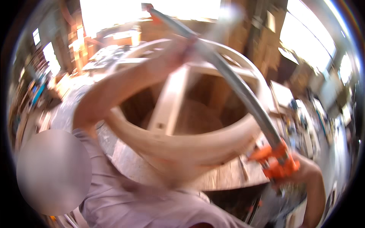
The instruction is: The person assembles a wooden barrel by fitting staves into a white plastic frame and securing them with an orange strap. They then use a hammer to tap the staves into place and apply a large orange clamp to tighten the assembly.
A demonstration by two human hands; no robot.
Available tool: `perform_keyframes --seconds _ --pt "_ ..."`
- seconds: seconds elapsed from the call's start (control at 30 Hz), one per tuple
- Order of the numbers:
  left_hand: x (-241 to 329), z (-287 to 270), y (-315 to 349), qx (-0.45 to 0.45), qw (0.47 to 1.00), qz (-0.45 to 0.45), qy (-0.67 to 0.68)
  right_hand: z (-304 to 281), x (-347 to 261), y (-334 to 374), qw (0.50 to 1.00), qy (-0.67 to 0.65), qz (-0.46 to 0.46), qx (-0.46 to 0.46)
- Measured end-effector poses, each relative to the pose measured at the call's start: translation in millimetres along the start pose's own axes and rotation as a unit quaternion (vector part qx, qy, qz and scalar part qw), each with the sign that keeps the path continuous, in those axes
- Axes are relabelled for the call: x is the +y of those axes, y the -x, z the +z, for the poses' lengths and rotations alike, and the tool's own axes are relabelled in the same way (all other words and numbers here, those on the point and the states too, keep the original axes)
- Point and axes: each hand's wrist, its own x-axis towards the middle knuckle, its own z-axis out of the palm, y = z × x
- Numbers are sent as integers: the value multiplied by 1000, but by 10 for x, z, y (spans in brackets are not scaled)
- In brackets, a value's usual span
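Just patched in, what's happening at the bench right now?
A person is working a long bar clamp laid across a round wooden frame in a cluttered workshop. Their right hand is at the clamp's orange head by the near right rim, while the left hand grips the bar near the far rim. The picture is motion-blurred, so how tight the clamp sits cannot be told. The frame rests on a workbench.
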Motion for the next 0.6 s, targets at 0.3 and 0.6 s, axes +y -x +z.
perform_keyframes --seconds 0.3,0.6 --pt "408 305 182 27 999 0 37 -201 -398 343 985 -59 77 -142" --pt "750 -166 375 70 997 22 -10 -104 -475 -86 982 -21 -15 -189"
